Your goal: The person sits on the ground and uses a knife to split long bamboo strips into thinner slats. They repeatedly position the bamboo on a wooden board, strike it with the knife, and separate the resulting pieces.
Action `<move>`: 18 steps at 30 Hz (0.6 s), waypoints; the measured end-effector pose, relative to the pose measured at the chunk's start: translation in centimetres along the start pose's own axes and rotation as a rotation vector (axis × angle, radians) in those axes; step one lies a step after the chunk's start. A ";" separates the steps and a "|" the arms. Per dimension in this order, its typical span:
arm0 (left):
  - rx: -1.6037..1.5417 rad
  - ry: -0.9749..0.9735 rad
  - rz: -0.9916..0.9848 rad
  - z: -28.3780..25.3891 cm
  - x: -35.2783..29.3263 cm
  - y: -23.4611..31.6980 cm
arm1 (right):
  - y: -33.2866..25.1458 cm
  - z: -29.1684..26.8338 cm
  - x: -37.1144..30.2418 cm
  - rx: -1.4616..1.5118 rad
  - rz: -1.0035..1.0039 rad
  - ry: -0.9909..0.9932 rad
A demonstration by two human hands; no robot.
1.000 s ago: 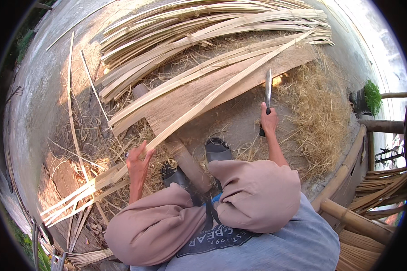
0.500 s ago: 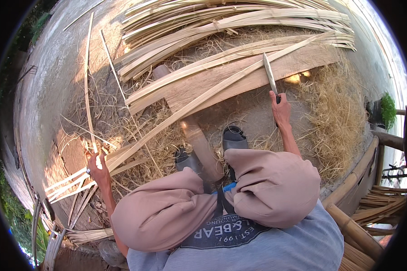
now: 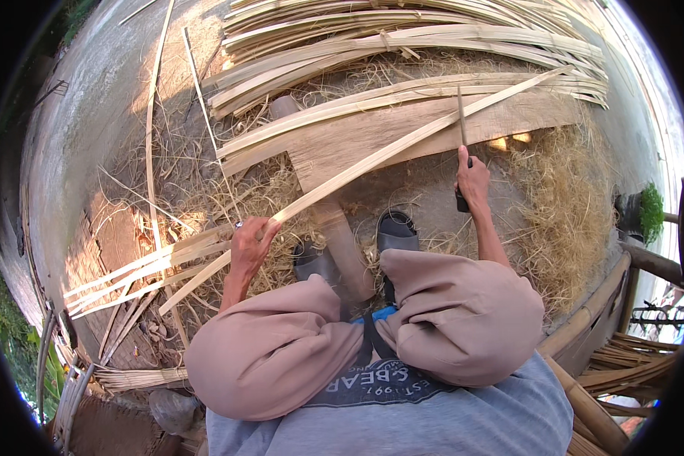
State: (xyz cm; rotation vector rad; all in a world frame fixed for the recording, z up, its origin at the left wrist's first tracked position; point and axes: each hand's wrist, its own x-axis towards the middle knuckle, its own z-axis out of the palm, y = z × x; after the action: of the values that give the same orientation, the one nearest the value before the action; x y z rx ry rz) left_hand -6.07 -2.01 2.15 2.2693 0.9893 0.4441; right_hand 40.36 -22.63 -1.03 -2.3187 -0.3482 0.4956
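A seated worker in brown trousers [image 3: 463,327] and a grey-blue shirt [image 3: 494,422] handles a long, pale strip [image 3: 372,161] in a yard strewn with fibre. The left hand [image 3: 249,247] is clamped on the strip, thumb and fingers pressed together around it; a short end sticks out behind that hand toward the lower left, while the longer part runs forward and to the right, across a wide wooden board [image 3: 520,115]. The right hand [image 3: 473,178], well apart from the left, is closed around the black handle of a knife [image 3: 462,114], whose blade points straight ahead of the fist and crosses the line of the strip; whether the edge touches it cannot be told.

Ahead of the left hand, more strips [image 3: 334,106] lie along the board's far side, and beyond them a broad pile of strips [image 3: 410,36] stretches from side to side. To the left of the left hand, loose strips [image 3: 144,273] rest on the ground. Curly shavings [image 3: 562,205] mound up to the right of the right hand, with a green plant [image 3: 650,213] farther out. Between the two hands, closer to the body, dark sandals [image 3: 397,230] flank a rounded log [image 3: 342,243].
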 end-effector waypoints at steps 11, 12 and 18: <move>-0.369 -0.533 -0.590 -1.4 1.8 -1.4 | 1.0 -0.6 -5.0 -0.223 -0.198 -0.184; -0.380 -0.524 -0.592 -1.6 1.5 -1.4 | -0.1 -0.5 -4.3 -0.222 -0.176 -0.164; -0.396 -0.560 -0.621 -3.9 -1.2 -3.8 | 2.0 -1.0 -4.7 -0.319 -0.410 -0.134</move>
State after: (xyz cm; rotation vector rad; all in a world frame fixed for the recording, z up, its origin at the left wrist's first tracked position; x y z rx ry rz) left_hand -10.89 0.67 2.52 1.4954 1.1088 -0.2383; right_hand 36.82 -26.43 -0.65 -2.4264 -1.0065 0.4119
